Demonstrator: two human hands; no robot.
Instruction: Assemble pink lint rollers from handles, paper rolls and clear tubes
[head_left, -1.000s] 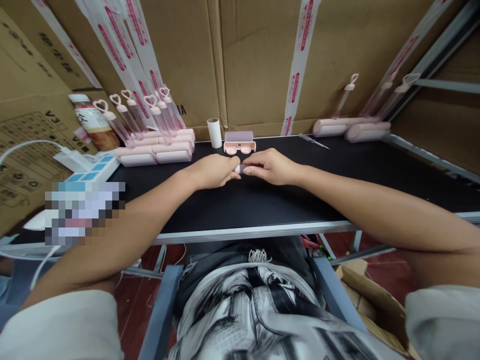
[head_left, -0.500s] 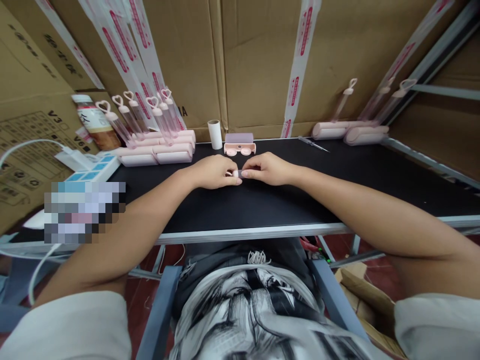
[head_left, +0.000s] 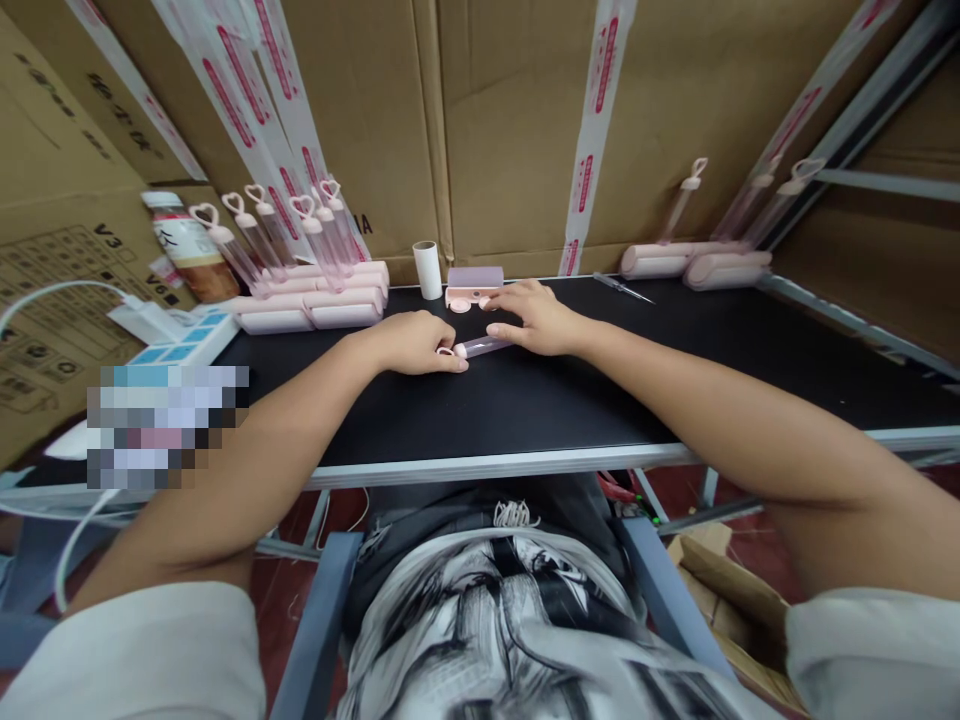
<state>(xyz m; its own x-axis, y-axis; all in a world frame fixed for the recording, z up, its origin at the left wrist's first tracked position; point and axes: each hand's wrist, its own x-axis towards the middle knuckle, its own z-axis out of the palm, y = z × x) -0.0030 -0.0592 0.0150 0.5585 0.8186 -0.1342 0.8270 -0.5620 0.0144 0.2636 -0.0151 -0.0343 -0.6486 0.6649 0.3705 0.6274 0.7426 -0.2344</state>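
My left hand [head_left: 420,342] is closed on the pink looped cap of a clear tube [head_left: 482,346], which lies nearly level just above or on the black table. My right hand [head_left: 541,318] has its thumb apart from its fingers, near the tube's far end. Its fingertips reach the right side of a small pink case [head_left: 474,278] with a lilac panel, covering part of it. A round pink piece [head_left: 459,306] shows at the case's front left; its right-hand counterpart is mostly hidden by my fingers.
Pink cases with heart-topped clear tubes stand at left [head_left: 307,308] and right [head_left: 658,260]. A white cylinder [head_left: 427,270] stands beside the small case. Tweezers [head_left: 624,288] lie at the back. A bottle [head_left: 193,250] and power strip [head_left: 184,340] are at left. Cardboard [head_left: 510,130] walls the back.
My right hand has let go of the tube and moved up to the small case, its fingers spreading. My left hand has shifted slightly left with the tube, and more of the tube shows.
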